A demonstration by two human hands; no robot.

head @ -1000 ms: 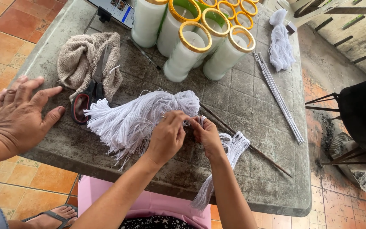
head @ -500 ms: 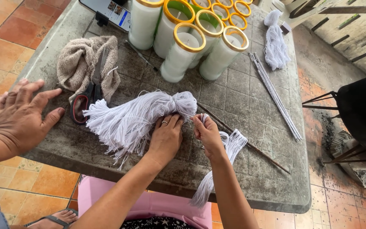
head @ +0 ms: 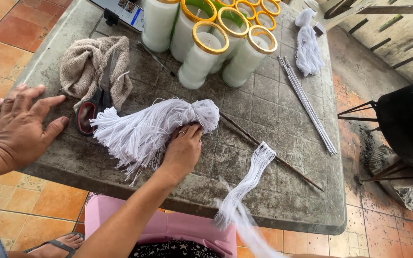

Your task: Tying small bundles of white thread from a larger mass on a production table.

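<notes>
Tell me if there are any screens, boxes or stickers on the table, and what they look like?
Phone or small tablet: far edge of the grey table, left of the white candles; flat rectangle, bright screen with small coloured pictures, dark stand underneath, partly cut off by the picture's top edge.
Packages, labels, signs: none to be seen; the candles in their yellow-rimmed glasses look plain.

You get soft, even daylight with faint shadows; only the white strands at the bottom edge blur.
</notes>
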